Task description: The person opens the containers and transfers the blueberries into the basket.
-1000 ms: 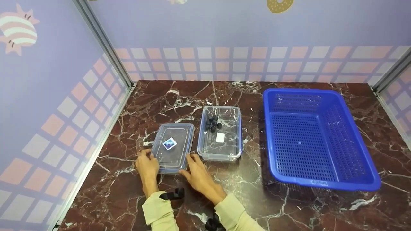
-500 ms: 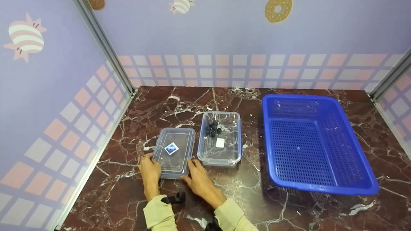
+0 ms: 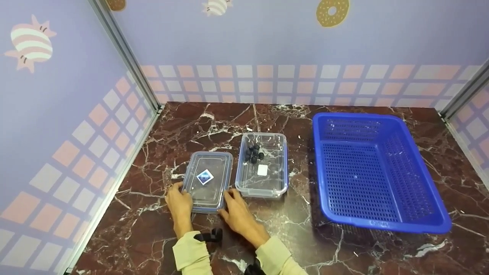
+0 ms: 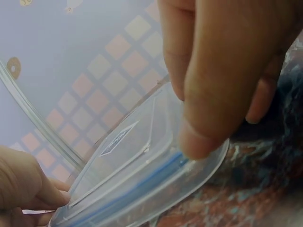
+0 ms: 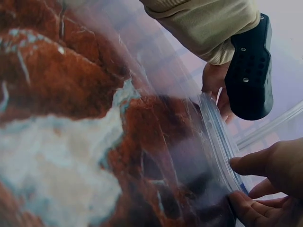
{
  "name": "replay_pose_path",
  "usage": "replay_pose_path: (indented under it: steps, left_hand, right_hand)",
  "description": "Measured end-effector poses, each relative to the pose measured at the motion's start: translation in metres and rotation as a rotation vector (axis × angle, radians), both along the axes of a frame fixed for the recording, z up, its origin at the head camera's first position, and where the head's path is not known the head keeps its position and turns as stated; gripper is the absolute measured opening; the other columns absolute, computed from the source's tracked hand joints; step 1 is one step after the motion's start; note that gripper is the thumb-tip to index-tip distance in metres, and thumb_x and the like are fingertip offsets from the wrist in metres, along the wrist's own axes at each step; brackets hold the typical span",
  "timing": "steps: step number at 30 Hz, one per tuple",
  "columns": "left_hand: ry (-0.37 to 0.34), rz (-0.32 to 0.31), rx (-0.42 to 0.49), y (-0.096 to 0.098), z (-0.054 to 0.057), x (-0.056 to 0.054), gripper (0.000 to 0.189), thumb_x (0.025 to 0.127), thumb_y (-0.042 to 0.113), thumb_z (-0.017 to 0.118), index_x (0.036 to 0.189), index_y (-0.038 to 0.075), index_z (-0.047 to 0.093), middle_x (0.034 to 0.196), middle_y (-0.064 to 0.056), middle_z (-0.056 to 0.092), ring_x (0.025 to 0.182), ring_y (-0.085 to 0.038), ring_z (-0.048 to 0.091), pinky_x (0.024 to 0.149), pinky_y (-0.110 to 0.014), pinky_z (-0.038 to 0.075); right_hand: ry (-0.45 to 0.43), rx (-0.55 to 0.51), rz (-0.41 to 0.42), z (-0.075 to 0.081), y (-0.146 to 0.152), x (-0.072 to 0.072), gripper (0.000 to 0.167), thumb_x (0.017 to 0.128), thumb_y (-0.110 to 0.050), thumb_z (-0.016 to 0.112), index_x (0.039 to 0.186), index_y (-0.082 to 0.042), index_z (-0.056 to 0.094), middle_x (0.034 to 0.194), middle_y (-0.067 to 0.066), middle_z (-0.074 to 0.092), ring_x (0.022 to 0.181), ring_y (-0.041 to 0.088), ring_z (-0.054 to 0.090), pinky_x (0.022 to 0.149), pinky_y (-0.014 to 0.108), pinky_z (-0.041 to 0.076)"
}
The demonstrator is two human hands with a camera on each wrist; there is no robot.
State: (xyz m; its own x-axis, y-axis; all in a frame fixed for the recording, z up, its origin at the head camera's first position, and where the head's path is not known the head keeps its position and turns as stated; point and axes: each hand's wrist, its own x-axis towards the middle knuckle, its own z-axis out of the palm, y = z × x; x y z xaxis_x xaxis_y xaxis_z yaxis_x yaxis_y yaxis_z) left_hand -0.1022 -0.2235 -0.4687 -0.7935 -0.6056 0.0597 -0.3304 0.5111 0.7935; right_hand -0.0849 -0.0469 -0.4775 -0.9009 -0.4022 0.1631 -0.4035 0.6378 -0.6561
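A clear plastic lid point(image 3: 212, 187) with a blue seal and a blue diamond sticker lies on the table in the head view. My left hand point(image 3: 179, 204) holds its near left side; the left wrist view has that thumb on the rim, beside the blue seal point(image 4: 142, 187). At the near right corner, my right hand point(image 3: 238, 215) grips the rim between thumb and fingers, seen close in the right wrist view. Right of the lid stands an open clear food container point(image 3: 261, 191), with several small dark round berries point(image 3: 254, 154) in its far left part.
A large blue perforated basket point(image 3: 386, 225) stands at the right, with nothing in it. A white square label point(image 3: 262, 170) shows on the container. Patterned panels wall off the back and sides of the marbled table point(image 3: 290, 248). Black straps point(image 3: 209, 235) sit at the wrists.
The head view has tilted up slightly, so everything sits lower in the picture. Both hands keep their hold on the lid, which has edged a touch to the right.
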Motion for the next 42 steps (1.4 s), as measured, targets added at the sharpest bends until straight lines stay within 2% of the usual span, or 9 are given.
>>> replay_pose_path:
  steps: [6,17,23,27,31,34,38,42]
  left_hand:
    - [-0.013,0.000,0.007,0.001,-0.001,0.000,0.032,0.088,-0.003,0.052,0.119,-0.008,0.060,0.128,-0.027,0.055,0.119,-0.049,0.043,0.106,-0.053,0.031]
    - [0.043,0.014,-0.043,0.000,-0.006,0.000,0.030,0.086,-0.005,0.054,0.114,-0.009,0.063,0.122,-0.028,0.059,0.118,-0.048,0.048,0.106,-0.052,0.032]
    - [0.044,0.020,-0.040,0.000,-0.006,0.000,0.030,0.087,-0.005,0.053,0.115,-0.009,0.062,0.123,-0.028,0.059,0.119,-0.047,0.047,0.107,-0.052,0.032]
    - [0.042,0.017,-0.046,0.001,-0.005,0.000,0.030,0.087,-0.006,0.053,0.116,-0.009,0.062,0.123,-0.028,0.059,0.118,-0.048,0.047,0.106,-0.052,0.033]
    - [0.042,0.012,-0.057,0.002,-0.006,0.001,0.031,0.086,-0.006,0.053,0.116,-0.010,0.061,0.122,-0.029,0.059,0.118,-0.048,0.048,0.106,-0.051,0.033]
    - [0.045,0.006,-0.066,0.002,-0.006,0.001,0.032,0.085,-0.007,0.053,0.116,-0.011,0.061,0.120,-0.031,0.058,0.117,-0.048,0.049,0.106,-0.052,0.034]
    - [0.051,0.001,-0.067,0.003,-0.004,-0.001,0.033,0.084,-0.008,0.052,0.116,-0.011,0.061,0.120,-0.031,0.058,0.117,-0.048,0.050,0.106,-0.051,0.035]
    - [0.052,0.003,-0.052,0.008,0.003,-0.002,0.033,0.086,-0.004,0.052,0.117,-0.009,0.061,0.124,-0.030,0.055,0.121,-0.048,0.045,0.108,-0.051,0.031]
  right_hand:
    - [-0.024,0.005,-0.005,0.000,0.000,0.000,0.058,0.088,-0.016,0.066,0.137,0.007,0.045,0.134,0.019,0.046,0.121,0.032,0.053,0.105,0.040,0.043]
    - [-0.047,0.010,-0.002,0.001,0.000,0.000,0.059,0.088,-0.014,0.066,0.138,0.007,0.044,0.135,0.020,0.045,0.122,0.033,0.053,0.106,0.041,0.043]
    - [-0.084,0.004,-0.006,0.003,0.000,0.001,0.060,0.087,-0.013,0.066,0.139,0.006,0.043,0.138,0.021,0.043,0.125,0.034,0.050,0.108,0.041,0.040]
    - [-0.081,0.026,0.010,0.008,0.001,0.002,0.058,0.087,-0.013,0.066,0.138,0.006,0.044,0.135,0.019,0.046,0.123,0.032,0.052,0.107,0.039,0.042]
    - [-0.083,0.046,0.044,0.019,0.003,0.004,0.052,0.087,-0.015,0.066,0.133,0.004,0.051,0.129,0.016,0.050,0.119,0.030,0.054,0.104,0.039,0.045]
    - [-0.090,0.028,0.070,0.030,0.005,0.005,0.046,0.088,-0.017,0.065,0.130,-0.001,0.056,0.126,0.011,0.054,0.116,0.026,0.055,0.102,0.039,0.047]
    - [-0.076,-0.068,0.092,0.046,0.009,0.001,0.040,0.089,-0.017,0.065,0.127,-0.007,0.059,0.119,0.006,0.059,0.105,0.019,0.059,0.090,0.029,0.052]
    - [-0.078,-0.188,0.103,0.062,0.016,-0.007,0.037,0.090,-0.015,0.063,0.126,-0.009,0.059,0.115,0.006,0.061,0.098,0.017,0.061,0.082,0.018,0.051]
